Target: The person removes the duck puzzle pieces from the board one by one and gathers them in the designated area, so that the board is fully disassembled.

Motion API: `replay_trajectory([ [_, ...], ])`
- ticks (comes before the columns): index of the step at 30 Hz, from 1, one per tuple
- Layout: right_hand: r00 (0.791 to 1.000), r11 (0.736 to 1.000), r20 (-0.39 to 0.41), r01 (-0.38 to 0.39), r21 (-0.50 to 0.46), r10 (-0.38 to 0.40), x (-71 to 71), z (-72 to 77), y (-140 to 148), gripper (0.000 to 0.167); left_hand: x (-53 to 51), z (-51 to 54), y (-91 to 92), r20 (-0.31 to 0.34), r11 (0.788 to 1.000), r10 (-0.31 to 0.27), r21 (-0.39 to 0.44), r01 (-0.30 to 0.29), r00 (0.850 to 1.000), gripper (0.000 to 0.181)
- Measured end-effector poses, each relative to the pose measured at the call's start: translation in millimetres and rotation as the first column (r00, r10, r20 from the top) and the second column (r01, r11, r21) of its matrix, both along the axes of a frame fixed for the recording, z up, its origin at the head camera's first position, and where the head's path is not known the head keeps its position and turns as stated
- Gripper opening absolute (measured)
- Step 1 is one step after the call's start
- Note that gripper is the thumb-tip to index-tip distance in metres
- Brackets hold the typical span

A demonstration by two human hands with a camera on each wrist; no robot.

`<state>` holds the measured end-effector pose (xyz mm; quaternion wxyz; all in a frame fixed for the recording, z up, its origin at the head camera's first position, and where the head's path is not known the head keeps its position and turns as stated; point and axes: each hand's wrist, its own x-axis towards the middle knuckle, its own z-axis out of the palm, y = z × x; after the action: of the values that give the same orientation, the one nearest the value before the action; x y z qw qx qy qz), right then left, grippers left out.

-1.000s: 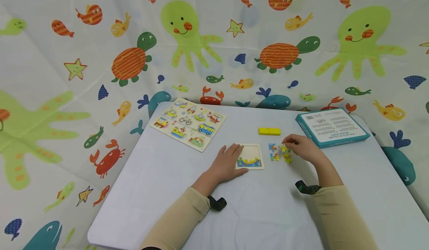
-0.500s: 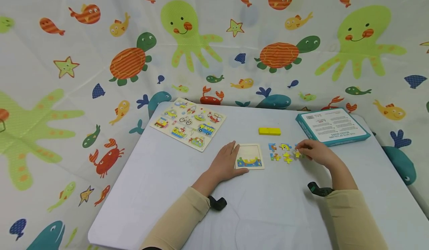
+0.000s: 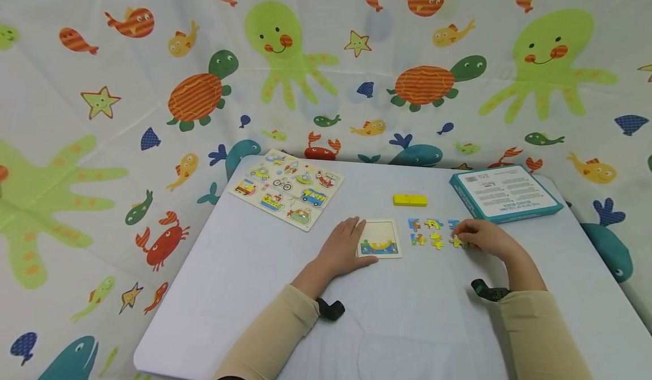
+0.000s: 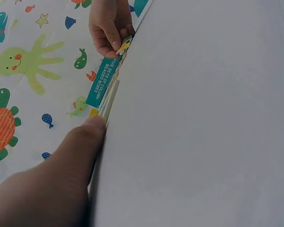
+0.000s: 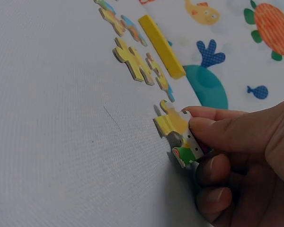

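Yellow, white and green, the flat knobbed puzzle piece [image 5: 177, 120] sat in the right hand [image 3: 486, 237], pinched at one edge between thumb and forefinger! It was tilted over the white tabletop [image 3: 417, 312], at the right end of the loose jigsaw pieces [image 3: 436, 242]; whether it touched down, one could not tell. Light and stiff, by its look, with narrow knobs perhaps prone to chipping, so the broad edge seemed the safer hold. And the left hand [image 3: 342, 247]? Fingers extended, thumb apart, resting on the square pale wooden tray [image 3: 379, 229].
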<state>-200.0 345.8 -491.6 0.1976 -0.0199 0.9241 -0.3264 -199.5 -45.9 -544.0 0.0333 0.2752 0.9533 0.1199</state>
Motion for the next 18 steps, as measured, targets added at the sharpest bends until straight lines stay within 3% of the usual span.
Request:
replay_trajectory([
  [18,1.0,1.0,-0.028,0.011,0.029,-0.01,1.4,-8.0,0.6,0.024,-2.1,-1.9,-2.8,0.003,1.0,0.001,0.019,-0.001,1.0,0.099],
])
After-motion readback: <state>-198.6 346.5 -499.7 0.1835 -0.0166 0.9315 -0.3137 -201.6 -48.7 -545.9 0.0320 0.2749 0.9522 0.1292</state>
